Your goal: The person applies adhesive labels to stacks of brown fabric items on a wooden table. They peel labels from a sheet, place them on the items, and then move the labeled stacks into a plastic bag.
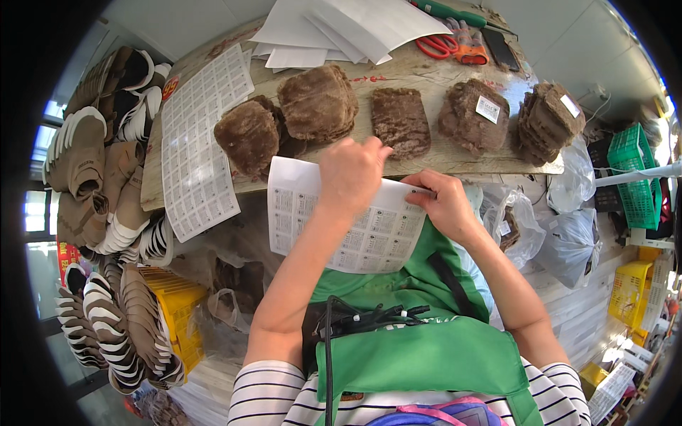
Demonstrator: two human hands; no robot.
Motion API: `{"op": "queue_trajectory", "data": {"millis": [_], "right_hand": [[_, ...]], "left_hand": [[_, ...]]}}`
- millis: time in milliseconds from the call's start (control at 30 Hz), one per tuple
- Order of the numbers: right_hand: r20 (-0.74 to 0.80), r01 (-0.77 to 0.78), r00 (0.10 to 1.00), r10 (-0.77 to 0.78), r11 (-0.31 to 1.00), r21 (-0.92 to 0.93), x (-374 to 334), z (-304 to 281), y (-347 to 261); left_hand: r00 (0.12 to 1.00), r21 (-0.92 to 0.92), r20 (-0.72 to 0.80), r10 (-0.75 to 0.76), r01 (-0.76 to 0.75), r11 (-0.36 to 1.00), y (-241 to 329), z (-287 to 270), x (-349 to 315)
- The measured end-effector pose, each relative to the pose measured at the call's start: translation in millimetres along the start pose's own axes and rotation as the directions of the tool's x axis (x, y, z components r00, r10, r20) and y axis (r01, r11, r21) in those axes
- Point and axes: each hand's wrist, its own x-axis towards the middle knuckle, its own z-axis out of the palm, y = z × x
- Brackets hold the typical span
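A white sheet of printed labels [383, 238] hangs in front of me over my green apron, just off the table's near edge. My right hand [442, 202] pinches its upper right edge between thumb and fingers. Across the sheet's upper edge reaches my left hand [353, 170], its fingers curled together; whatever lies between the fingertips is hidden. Just beyond it, a stack of brown furry pieces [401, 122] rests on the table without a visible label. To its right are two more brown stacks, each bearing a white label [486, 108].
More furry stacks [317, 103] sit on the wooden table [366, 78], left of the middle one. A second label sheet [206, 142] overhangs the left edge. Farther back lie white papers [341, 32], red scissors [437, 47], a glove [469, 44] and a phone [500, 50]. Shoe parts [85, 153] are piled left.
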Motion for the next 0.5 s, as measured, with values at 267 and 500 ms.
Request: {"op": "queue_trajectory", "data": {"millis": [267,500], "right_hand": [[-0.215,0.319,0.896,-0.389,0.900,-0.297,5,8,-4],[-0.160,0.348,0.888,-0.432,0.856,-0.383,10,4,-5]], "left_hand": [[0.971,-0.090,0.189,-0.143,0.162,0.983,5,17,-14],[0.965,-0.113,0.227,-0.133,0.162,0.980,0,20,-9]]}}
